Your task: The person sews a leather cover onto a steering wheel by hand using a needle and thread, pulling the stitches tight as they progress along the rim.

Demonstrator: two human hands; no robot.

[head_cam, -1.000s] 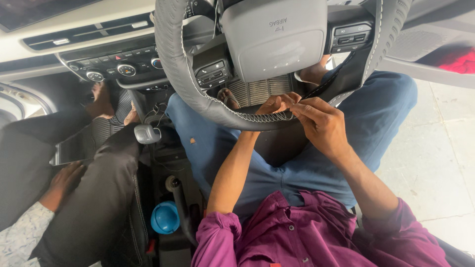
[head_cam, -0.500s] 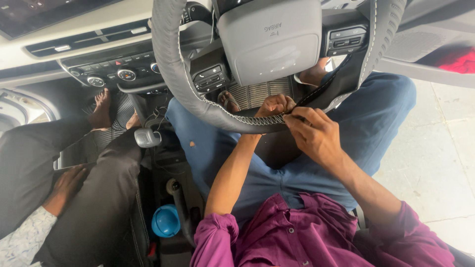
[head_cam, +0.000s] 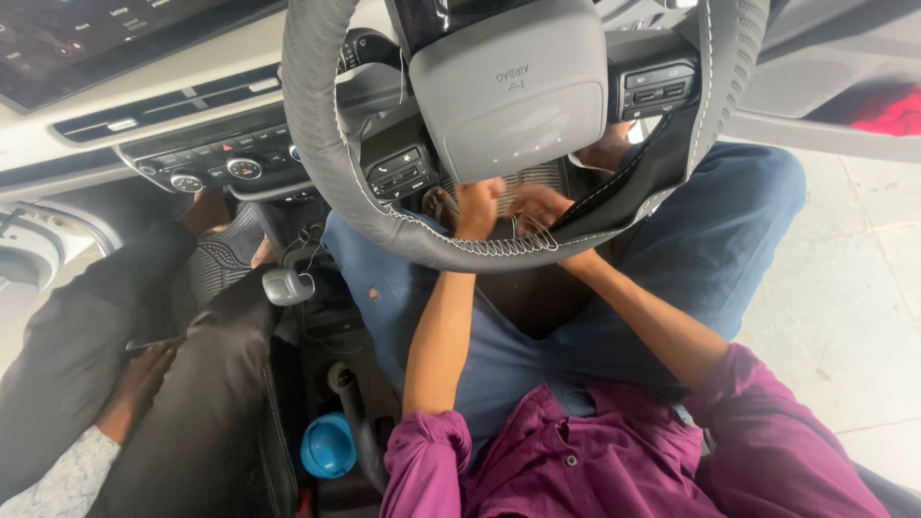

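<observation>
Behind wheel: seated in a car's driver seat, looking down past a grey leather-wrapped steering wheel (head_cam: pixel 331 182) with white stitching.
Left hand (head_cam: pixel 477 206): just behind the wheel's lower rim, fingers curled; blurred, cannot tell what they pinch.
Right hand (head_cam: pixel 542 206): beside the left, blurred, grip unclear.
Left of wheel: silver gear knob (head_cam: pixel 285 286).
Below knob: round blue cap (head_cam: pixel 327 446).

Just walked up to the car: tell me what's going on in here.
A person in the driver's seat has both hands at the bottom of the steering wheel. The left hand and right hand work at the white stitching on its grey cover. Another person in dark trousers sits alongside.
</observation>
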